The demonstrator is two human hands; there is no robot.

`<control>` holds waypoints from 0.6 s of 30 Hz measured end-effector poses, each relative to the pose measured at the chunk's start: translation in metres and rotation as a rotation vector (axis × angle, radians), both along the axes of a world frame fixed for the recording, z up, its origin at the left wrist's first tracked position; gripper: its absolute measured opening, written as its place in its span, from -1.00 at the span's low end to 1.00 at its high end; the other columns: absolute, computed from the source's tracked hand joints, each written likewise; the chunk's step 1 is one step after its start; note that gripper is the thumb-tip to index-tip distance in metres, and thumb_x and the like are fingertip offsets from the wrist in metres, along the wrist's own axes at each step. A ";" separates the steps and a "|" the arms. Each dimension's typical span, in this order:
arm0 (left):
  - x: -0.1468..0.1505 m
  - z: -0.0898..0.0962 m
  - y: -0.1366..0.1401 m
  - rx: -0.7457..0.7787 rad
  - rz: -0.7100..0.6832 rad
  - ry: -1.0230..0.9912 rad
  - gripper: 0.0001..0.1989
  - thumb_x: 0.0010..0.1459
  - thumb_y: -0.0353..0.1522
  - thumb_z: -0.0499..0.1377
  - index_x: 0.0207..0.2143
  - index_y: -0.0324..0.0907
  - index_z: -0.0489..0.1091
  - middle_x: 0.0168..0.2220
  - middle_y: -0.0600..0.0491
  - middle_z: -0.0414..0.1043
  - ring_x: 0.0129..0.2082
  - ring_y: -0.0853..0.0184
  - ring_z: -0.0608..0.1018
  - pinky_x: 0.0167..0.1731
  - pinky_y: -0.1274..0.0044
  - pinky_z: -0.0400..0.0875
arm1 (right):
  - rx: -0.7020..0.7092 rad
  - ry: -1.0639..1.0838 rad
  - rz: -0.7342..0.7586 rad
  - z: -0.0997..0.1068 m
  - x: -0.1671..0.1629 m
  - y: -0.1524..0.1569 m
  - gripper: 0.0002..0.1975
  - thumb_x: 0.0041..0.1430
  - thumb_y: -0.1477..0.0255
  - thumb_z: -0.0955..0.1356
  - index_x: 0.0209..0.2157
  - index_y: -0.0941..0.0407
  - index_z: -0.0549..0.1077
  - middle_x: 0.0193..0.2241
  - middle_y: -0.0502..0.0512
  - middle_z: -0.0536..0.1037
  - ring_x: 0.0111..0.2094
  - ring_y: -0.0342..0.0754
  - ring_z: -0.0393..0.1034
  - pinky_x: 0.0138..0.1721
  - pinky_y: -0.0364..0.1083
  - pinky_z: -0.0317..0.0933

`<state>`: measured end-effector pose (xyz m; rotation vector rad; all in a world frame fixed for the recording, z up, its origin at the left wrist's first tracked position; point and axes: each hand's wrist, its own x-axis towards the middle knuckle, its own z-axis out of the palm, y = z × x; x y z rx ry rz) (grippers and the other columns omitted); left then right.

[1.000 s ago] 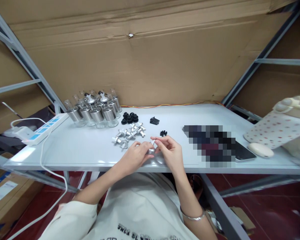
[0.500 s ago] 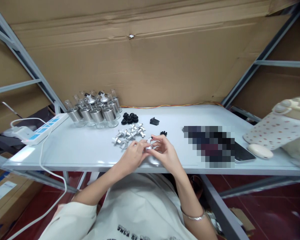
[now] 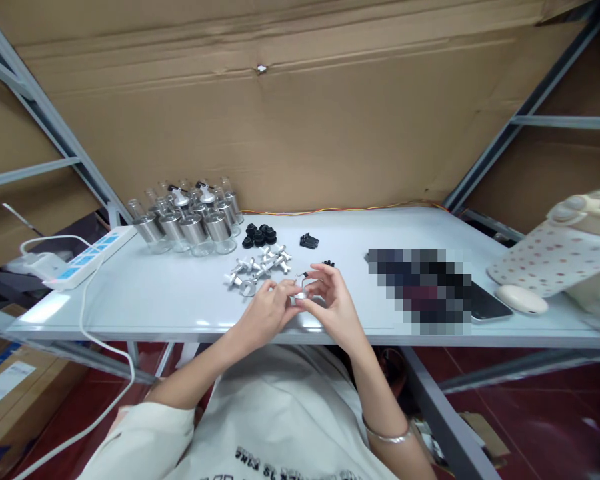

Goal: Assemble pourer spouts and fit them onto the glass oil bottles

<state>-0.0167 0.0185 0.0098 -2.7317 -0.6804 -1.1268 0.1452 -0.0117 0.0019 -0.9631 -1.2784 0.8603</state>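
Near the table's front edge, my left hand (image 3: 270, 305) and my right hand (image 3: 334, 300) come together around one small silver pourer spout (image 3: 301, 283). A black tip shows at its top; the fingers cover much of the rest. Both hands are closed on it, fingertips pinching from either side. Just left lies a pile of silver pourer spouts (image 3: 260, 265). Behind them sits a cluster of black stoppers (image 3: 259, 237). Small black flip caps (image 3: 309, 241) lie farther back, and more tiny black pieces (image 3: 329, 263) show partly behind my right fingers.
Several glass bottles with steel sleeves (image 3: 194, 228) stand at the back left, two topped with spouts. A white power strip (image 3: 91, 259) lies at the left edge, its cable hanging down. On the right are a phone (image 3: 487, 305), a white oval case (image 3: 521, 300) and a dotted tumbler (image 3: 555, 250).
My right fingers have opened slightly and lifted around the spout, and its black tip shows more clearly. Both hands remain in nearly the same place.
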 end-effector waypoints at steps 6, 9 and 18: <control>0.000 -0.001 0.000 0.003 0.014 -0.002 -0.86 0.29 -0.33 -0.01 -0.14 -0.17 0.10 -0.21 -0.09 0.49 -0.41 0.30 0.54 -0.31 0.40 0.37 | -0.007 -0.213 0.009 0.005 0.001 -0.004 -0.69 -0.09 0.37 0.47 -0.31 0.06 0.32 -0.40 -0.03 0.46 -0.35 -0.09 0.38 -0.28 -0.11 0.26; 0.002 0.000 0.000 0.011 0.019 0.012 -0.88 0.28 -0.33 0.00 -0.18 -0.17 0.10 -0.29 -0.03 0.49 -0.39 0.29 0.54 -0.35 0.43 0.34 | -0.038 -0.224 0.036 0.009 0.000 -0.006 -0.73 -0.06 0.34 0.45 -0.33 0.08 0.33 -0.41 0.00 0.49 -0.35 -0.08 0.40 -0.29 -0.11 0.27; 0.005 -0.001 -0.002 -0.036 0.062 -0.006 -0.75 0.22 -0.41 0.04 -0.06 -0.17 0.07 -0.14 -0.12 0.44 -0.16 0.20 0.53 -0.28 0.42 0.33 | -0.047 -0.062 0.004 -0.001 0.001 -0.002 -0.74 0.01 0.30 0.42 -0.25 0.09 0.42 -0.24 0.12 0.57 -0.21 -0.01 0.48 -0.08 -0.01 0.33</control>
